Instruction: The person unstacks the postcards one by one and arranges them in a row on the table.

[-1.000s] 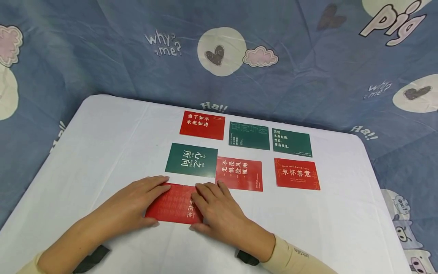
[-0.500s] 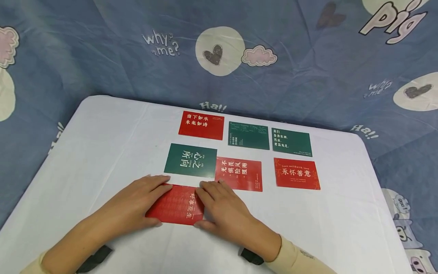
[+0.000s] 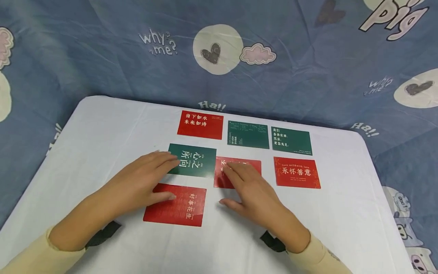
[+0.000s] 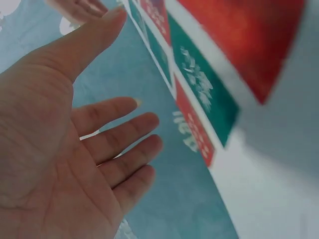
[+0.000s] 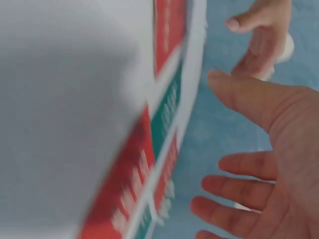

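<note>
A red card [image 3: 184, 215] with white characters running down its right side lies nearest me on the white table. Over its upper left edge hovers my left hand [image 3: 138, 184], its fingers overlapping a green card [image 3: 203, 161] in the head view. My right hand [image 3: 260, 194] is above another red card [image 3: 220, 180] and hides much of that one's print. In the left wrist view the left palm [image 4: 60, 149] shows with nothing in it and its fingers loosely extended. The right wrist view likewise shows a bare right palm [image 5: 294, 164], thumb apart from the fingers, off the table.
Behind lie a red card [image 3: 200, 128], a green card [image 3: 248, 137] and a second green one [image 3: 292, 141] in a row. One more red card [image 3: 297, 174] is on the right. A blue patterned cloth [image 3: 137, 76] hangs beyond the white tabletop [image 3: 342, 213].
Both hands have let go of the nearest red card and lifted from it. The left moved up and slightly right, the right moved rightward. That card now lies uncovered except at its upper left.
</note>
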`<state>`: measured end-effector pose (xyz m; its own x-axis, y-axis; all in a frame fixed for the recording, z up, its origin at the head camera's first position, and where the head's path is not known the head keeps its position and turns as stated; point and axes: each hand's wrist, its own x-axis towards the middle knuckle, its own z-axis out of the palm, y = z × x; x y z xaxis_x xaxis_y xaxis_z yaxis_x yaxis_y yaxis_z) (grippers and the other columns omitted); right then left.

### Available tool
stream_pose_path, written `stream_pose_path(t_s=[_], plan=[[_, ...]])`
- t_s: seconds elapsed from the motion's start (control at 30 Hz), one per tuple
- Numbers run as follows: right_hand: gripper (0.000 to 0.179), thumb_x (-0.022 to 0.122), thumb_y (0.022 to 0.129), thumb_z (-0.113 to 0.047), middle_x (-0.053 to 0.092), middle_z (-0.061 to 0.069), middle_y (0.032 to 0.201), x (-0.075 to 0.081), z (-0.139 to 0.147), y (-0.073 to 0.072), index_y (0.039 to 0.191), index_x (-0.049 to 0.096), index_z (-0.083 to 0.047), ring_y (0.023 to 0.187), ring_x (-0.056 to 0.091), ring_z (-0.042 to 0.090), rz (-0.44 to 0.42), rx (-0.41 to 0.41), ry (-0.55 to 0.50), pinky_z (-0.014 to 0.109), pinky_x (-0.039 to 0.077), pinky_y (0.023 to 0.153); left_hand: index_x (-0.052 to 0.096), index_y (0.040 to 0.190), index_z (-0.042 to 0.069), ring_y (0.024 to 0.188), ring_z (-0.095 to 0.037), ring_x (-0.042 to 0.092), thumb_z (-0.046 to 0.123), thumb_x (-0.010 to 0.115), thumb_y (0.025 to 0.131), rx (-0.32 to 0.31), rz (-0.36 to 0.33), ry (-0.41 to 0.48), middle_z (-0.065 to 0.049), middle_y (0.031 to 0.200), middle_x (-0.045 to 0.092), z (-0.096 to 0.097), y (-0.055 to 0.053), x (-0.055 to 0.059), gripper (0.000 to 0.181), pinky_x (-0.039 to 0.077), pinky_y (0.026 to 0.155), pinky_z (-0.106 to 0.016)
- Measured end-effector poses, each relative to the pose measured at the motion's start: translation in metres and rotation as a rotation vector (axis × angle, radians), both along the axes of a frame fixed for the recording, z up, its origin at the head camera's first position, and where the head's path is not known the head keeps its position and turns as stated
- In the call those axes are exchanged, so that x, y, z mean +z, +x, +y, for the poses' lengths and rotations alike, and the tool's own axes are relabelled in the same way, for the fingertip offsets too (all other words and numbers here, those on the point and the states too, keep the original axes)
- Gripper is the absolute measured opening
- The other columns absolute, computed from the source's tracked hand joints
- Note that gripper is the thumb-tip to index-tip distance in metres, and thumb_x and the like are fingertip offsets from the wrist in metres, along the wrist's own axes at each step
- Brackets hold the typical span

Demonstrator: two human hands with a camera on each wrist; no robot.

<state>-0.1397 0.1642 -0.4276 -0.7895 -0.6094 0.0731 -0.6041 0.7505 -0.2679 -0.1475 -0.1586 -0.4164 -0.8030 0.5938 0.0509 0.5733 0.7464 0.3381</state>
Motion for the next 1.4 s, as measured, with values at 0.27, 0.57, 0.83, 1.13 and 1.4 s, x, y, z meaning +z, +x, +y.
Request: stream_pose_path(t_s=[0.27, 0.57, 0.83, 1.13, 1.4], plan=[[0.095, 0.093, 0.079, -0.04, 0.049, 0.013, 0.157, 0.031, 0.04, -0.016, 0.155, 0.048, -0.005, 0.146, 0.043, 0.031, 0.012, -0.03, 0.046, 0.051, 0.034, 0.121, 0.053, 0.15, 0.003, 0.139, -0.035, 0.049, 0.036, 0.093, 0.078, -0.139, 0.058, 0.014, -0.015, 0.147, 0.057, 0.033, -0.026, 0.015, 0.089, 0.04, 0.117, -0.053], [0.108, 0.097, 0.073, -0.037, 0.046, 0.013, 0.159, 0.029, 0.061, -0.034, 0.161, 0.04, -0.01, 0.146, 0.043, 0.034, -0.145, -0.154, 0.068, 0.051, 0.052, 0.106, 0.036, 0.162, 0.007, 0.145, -0.033, 0.044, 0.042, 0.094, 0.077, -0.193, -0.047, -0.118, -0.014, 0.155, 0.051, 0.086, -0.06, 0.009, 0.109, 0.038, 0.119, -0.05], [0.105, 0.096, 0.073, -0.043, 0.05, 0.01, 0.155, -0.01, 0.058, -0.046, 0.158, 0.045, -0.007, 0.143, 0.046, 0.032, -0.222, -0.101, 0.211, 0.05, 0.048, 0.111, 0.041, 0.159, 0.004, 0.149, -0.035, 0.038, 0.044, 0.094, 0.074, -0.276, -0.079, -0.249, -0.016, 0.158, 0.046, 0.118, -0.074, -0.019, 0.108, 0.019, 0.127, -0.049], [0.104, 0.096, 0.073, -0.041, 0.052, 0.011, 0.154, -0.014, 0.061, -0.051, 0.158, 0.046, -0.011, 0.142, 0.047, 0.032, -0.246, -0.126, 0.191, 0.051, 0.05, 0.109, 0.042, 0.159, 0.005, 0.141, -0.028, 0.05, 0.042, 0.094, 0.075, -0.277, -0.118, -0.225, -0.011, 0.149, 0.057, 0.123, -0.08, -0.023, 0.105, 0.014, 0.128, -0.049], [0.106, 0.097, 0.071, -0.044, 0.052, 0.01, 0.15, -0.018, 0.062, -0.052, 0.158, 0.046, -0.011, 0.139, 0.047, 0.032, -0.214, -0.134, 0.177, 0.049, 0.052, 0.106, 0.045, 0.157, 0.005, 0.136, -0.027, 0.054, 0.039, 0.095, 0.075, -0.286, -0.103, -0.226, -0.01, 0.143, 0.061, 0.128, -0.079, -0.028, 0.101, 0.016, 0.128, -0.047]])
